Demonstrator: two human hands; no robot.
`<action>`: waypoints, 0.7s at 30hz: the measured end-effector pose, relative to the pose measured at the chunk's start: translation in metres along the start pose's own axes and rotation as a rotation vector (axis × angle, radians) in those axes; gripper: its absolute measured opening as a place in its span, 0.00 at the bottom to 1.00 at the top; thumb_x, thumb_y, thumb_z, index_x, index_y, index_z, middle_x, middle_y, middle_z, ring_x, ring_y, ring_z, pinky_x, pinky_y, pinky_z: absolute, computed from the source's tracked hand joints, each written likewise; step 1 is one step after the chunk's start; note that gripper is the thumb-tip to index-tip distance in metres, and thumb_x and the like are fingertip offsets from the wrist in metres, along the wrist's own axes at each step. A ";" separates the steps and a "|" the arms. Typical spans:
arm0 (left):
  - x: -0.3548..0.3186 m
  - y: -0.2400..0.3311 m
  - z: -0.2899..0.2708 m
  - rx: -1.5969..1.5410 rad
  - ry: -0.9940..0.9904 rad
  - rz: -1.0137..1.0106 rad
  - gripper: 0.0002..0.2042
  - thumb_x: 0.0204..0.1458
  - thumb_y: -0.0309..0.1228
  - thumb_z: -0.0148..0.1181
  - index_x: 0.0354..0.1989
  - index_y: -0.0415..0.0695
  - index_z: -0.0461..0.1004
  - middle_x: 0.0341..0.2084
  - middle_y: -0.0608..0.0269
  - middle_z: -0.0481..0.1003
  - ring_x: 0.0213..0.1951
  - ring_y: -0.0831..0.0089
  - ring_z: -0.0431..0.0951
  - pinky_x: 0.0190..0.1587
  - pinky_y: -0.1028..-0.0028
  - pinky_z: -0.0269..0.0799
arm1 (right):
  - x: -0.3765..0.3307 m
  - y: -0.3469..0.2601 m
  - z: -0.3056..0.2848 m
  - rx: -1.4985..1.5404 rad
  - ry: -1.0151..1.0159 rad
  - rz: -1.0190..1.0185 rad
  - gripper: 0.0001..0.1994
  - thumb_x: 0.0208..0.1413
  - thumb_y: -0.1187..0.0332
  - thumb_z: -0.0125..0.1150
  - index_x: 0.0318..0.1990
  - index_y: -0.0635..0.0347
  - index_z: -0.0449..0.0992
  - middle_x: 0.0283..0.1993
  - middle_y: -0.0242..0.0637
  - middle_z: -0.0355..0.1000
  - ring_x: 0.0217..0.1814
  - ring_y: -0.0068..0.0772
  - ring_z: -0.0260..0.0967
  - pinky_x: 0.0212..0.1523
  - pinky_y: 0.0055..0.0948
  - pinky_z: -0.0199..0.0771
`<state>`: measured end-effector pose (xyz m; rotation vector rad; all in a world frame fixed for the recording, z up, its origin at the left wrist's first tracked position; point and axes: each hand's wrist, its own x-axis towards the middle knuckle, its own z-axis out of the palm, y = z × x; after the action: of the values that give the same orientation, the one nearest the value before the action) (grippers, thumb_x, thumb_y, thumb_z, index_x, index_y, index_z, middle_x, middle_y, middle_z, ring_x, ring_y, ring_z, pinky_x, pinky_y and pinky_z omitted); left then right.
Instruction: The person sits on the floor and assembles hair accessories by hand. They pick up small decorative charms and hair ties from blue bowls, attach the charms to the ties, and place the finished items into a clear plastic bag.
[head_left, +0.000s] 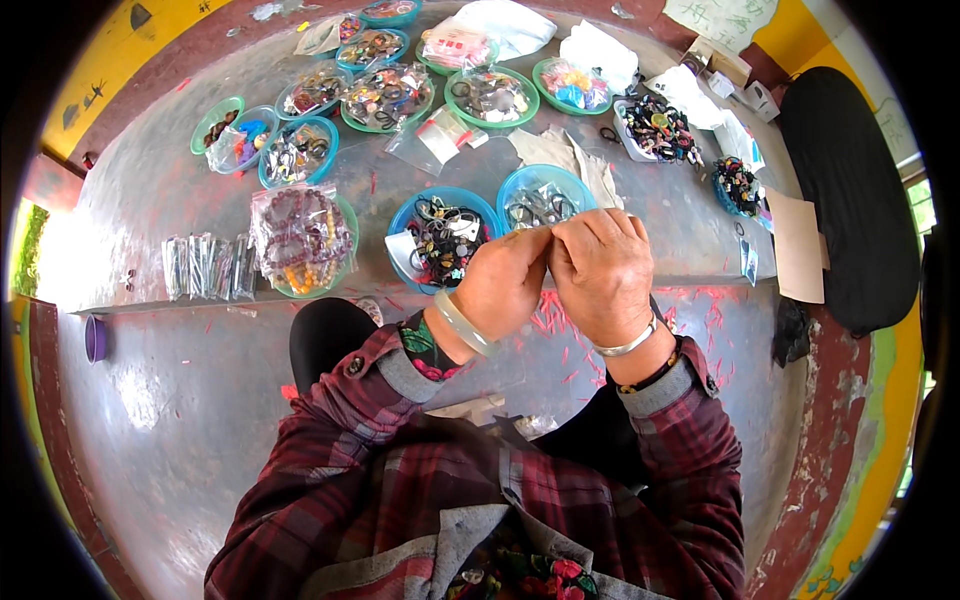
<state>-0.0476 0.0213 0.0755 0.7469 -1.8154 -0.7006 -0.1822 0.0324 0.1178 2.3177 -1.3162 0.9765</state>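
My left hand (pixel 503 282) and my right hand (pixel 606 278) meet fingertip to fingertip, each closed in a pinch. Whatever lies between the fingers is hidden or too small to name. A pale bangle (pixel 463 324) circles the left wrist and a silver-coloured one (pixel 628 340) the right. Just beyond the hands stands a blue basket (pixel 516 180) with clear bags of dark elastic bands (pixel 545 205), partly covered by my right hand. Left of it, a second blue basket (pixel 398 222) contains a tangle of dark hair ties with small charms (pixel 448 238).
Several baskets of small bagged goods (pixel 388 97) line the back of the raised grey ledge (pixel 350 180). Bagged purple beads (pixel 298 225) and slim packets (pixel 208 267) lie at left. A cardboard sheet (pixel 797 245) leans at right. Red scraps (pixel 555 315) litter the floor.
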 end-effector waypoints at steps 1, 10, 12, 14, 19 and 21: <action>0.000 0.000 0.000 -0.010 0.010 0.002 0.09 0.46 0.17 0.46 0.36 0.35 0.68 0.25 0.43 0.71 0.29 0.47 0.72 0.29 0.60 0.67 | 0.000 0.001 0.000 0.011 0.009 0.008 0.05 0.35 0.75 0.58 0.23 0.56 0.69 0.24 0.32 0.64 0.29 0.35 0.64 0.30 0.34 0.62; -0.001 -0.004 0.000 0.022 -0.022 0.004 0.07 0.46 0.17 0.46 0.34 0.35 0.67 0.25 0.43 0.70 0.29 0.47 0.71 0.29 0.60 0.67 | -0.003 -0.001 0.001 0.010 0.000 0.033 0.05 0.36 0.75 0.59 0.24 0.56 0.70 0.25 0.32 0.65 0.30 0.36 0.65 0.30 0.34 0.63; -0.001 -0.006 0.002 0.041 -0.023 0.007 0.07 0.46 0.17 0.46 0.34 0.35 0.67 0.25 0.44 0.70 0.29 0.47 0.71 0.29 0.60 0.67 | -0.003 -0.001 0.001 0.001 -0.015 0.036 0.05 0.36 0.75 0.58 0.24 0.56 0.70 0.25 0.32 0.64 0.30 0.36 0.65 0.30 0.34 0.63; -0.002 -0.007 0.002 0.054 -0.021 0.015 0.07 0.46 0.17 0.46 0.34 0.36 0.67 0.25 0.44 0.70 0.29 0.47 0.71 0.30 0.60 0.67 | -0.004 -0.002 0.001 -0.008 -0.034 0.038 0.05 0.36 0.75 0.58 0.24 0.56 0.70 0.25 0.32 0.64 0.30 0.36 0.65 0.30 0.34 0.62; -0.002 -0.006 0.002 0.060 -0.015 0.040 0.08 0.46 0.18 0.47 0.35 0.36 0.67 0.26 0.45 0.71 0.30 0.48 0.71 0.30 0.60 0.67 | -0.004 0.001 0.005 0.032 0.011 0.070 0.05 0.36 0.75 0.58 0.22 0.57 0.69 0.24 0.33 0.65 0.29 0.39 0.64 0.29 0.35 0.63; -0.001 -0.004 0.002 0.036 -0.019 0.035 0.09 0.46 0.18 0.47 0.37 0.36 0.68 0.27 0.45 0.71 0.31 0.48 0.72 0.31 0.61 0.68 | -0.004 0.002 0.005 0.063 0.041 0.090 0.05 0.35 0.75 0.58 0.21 0.56 0.68 0.23 0.34 0.65 0.28 0.39 0.64 0.29 0.36 0.62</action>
<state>-0.0482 0.0191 0.0713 0.7328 -1.8584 -0.6557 -0.1833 0.0307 0.1110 2.2892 -1.4032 1.1030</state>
